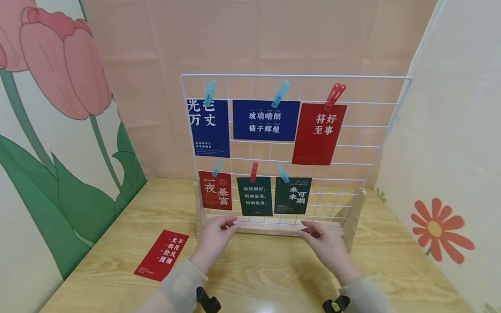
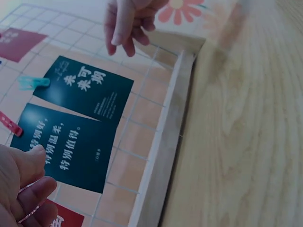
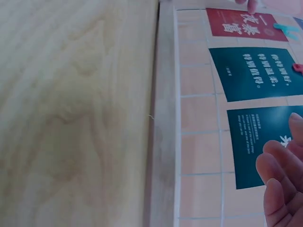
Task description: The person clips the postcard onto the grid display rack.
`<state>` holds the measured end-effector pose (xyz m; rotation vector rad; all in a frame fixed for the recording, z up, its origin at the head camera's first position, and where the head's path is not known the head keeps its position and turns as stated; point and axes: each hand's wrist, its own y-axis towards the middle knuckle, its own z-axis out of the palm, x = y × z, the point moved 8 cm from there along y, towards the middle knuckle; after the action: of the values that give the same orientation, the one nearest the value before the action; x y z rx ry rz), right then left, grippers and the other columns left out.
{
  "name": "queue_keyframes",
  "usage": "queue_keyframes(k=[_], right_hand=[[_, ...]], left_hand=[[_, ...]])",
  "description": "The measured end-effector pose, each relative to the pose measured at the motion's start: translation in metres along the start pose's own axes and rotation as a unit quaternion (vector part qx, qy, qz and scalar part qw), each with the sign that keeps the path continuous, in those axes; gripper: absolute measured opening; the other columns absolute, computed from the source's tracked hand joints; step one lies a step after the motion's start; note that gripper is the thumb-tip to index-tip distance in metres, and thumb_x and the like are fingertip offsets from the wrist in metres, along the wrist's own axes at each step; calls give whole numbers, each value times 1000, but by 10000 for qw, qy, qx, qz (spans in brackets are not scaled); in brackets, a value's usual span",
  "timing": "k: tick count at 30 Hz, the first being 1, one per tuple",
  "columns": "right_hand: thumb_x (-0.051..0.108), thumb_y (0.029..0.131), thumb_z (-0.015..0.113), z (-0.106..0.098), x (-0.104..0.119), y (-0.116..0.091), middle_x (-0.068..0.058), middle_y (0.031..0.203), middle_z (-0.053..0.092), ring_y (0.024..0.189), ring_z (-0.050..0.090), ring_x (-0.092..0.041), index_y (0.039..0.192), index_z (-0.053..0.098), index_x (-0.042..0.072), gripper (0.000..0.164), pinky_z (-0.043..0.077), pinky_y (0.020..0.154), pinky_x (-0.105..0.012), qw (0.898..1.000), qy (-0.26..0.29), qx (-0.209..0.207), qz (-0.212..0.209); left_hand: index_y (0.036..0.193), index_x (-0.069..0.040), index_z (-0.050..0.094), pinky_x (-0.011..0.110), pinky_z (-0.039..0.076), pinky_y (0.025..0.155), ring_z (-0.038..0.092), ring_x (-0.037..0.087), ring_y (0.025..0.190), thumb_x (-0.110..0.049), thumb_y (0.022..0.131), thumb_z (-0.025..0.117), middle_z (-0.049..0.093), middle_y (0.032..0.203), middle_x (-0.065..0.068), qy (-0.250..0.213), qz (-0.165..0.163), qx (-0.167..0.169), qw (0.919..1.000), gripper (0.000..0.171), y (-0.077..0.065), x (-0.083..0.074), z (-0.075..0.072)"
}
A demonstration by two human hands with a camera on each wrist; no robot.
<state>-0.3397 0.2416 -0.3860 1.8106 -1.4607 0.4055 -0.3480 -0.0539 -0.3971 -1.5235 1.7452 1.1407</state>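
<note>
My left hand [image 1: 217, 234], fingers loosely bent and holding nothing visible, hovers before the wooden base, just below the lower-left red card [image 1: 215, 191]. Its thumb overlaps a green card [image 2: 71, 146] in the left wrist view. On the other side, my right hand [image 1: 322, 239] is also relaxed, below and right of a second green card [image 1: 292, 195]. A white wire grid [image 1: 362, 152] stands upright in the base [image 1: 270, 228]. Clipped along its upper row are a tall blue card [image 1: 211, 134], a wide blue card [image 1: 264, 132] and a red card [image 1: 318, 143].
A loose red card [image 1: 162, 256] lies flat on the wooden table [image 1: 266, 274], left of my left hand. Blue clips [image 1: 281, 94] and red clips [image 1: 334, 96] hold the hung cards. Behind the grid hangs a peach backdrop [image 1: 274, 39].
</note>
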Motion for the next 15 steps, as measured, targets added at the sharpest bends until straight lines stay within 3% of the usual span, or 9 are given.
queue_keyframes(k=[6, 15], right_hand=[[21, 90, 69, 16, -9, -6, 5, 93, 69, 85, 61, -12, 120, 66, 9, 33, 50, 71, -31, 9983, -17, 438, 373], [23, 86, 73, 36, -6, -14, 8, 92, 69, 84, 61, -10, 112, 70, 16, 26, 49, 71, -30, 9977, -78, 595, 325]], left_hand=[[112, -17, 71, 32, 47, 75, 54, 14, 87, -29, 89, 70, 62, 95, -5, 36, -158, -29, 9999, 26, -8, 21, -5], [108, -10, 72, 32, 46, 72, 54, 14, 83, -25, 88, 71, 63, 92, -1, 48, -402, -204, 9990, 24, -21, 48, -20]])
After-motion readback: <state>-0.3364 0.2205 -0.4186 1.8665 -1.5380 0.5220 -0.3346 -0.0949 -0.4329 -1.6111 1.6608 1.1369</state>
